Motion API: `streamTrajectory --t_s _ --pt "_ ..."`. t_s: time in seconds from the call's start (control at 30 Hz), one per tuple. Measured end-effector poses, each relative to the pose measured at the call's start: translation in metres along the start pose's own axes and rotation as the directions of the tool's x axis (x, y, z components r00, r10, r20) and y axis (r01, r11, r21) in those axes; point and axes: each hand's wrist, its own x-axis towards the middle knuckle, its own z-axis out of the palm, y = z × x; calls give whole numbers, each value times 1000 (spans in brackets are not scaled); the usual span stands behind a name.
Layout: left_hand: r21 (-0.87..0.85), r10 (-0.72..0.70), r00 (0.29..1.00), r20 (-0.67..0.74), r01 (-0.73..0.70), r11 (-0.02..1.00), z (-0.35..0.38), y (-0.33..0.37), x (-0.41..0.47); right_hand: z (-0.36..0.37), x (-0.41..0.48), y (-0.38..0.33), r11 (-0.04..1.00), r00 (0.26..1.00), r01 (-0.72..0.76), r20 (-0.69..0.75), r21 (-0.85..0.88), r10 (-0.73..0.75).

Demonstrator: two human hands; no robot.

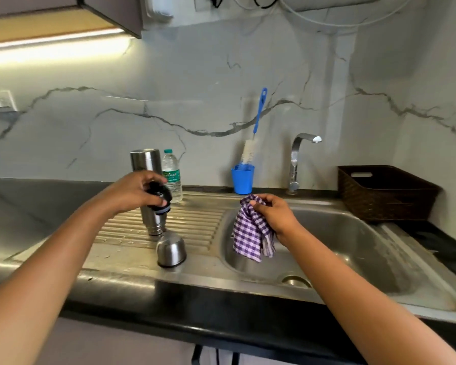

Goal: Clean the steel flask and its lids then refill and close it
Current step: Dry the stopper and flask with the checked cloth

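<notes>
At centre frame, on the ribbed drainboard (195, 222) of a steel sink (353, 246), a brushed steel flask (145, 160) stands with its threaded neck down, its middle hidden behind the left hand (132, 191). Right of centre, a purple checked cloth (250, 238) hangs over the basin, pinched at its top by the right hand (274, 214). Just below the flask, a domed steel cup lid (171, 250) sits rim down, apart from both hands. A black inner lid (161, 198) is gripped in the left hand's curled fingers, in front of the flask.
</notes>
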Motion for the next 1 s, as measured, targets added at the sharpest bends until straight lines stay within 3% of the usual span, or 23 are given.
streamTrajectory --t_s 0.1,0.2,0.77,0.83,0.9,0.97,1.0 --pt "128 -119 993 -16 120 984 -8 -43 -10 18 1 10 991 998 -63 -13 117 65" --pt "207 -186 982 26 176 962 2 -73 -19 31 0 20 990 996 -88 -14 114 91" --pt "282 -229 973 -23 226 933 22 -95 -20 33 -6 32 994 996 -72 60 84 67" --pt "309 -146 987 -70 160 938 24 -86 -22 33 -6 32 993 996 -76 60 89 70" --pt "382 56 997 -50 -33 924 30 -71 -24 33 -5 32 993 996 -76 58 90 71" --pt "410 170 974 150 -218 886 41 -57 -21 33 -6 32 993 996 -77 56 86 73" --pt "437 149 954 260 -254 863 47 -52 -17 33 -6 32 993 996 -78 55 84 73"
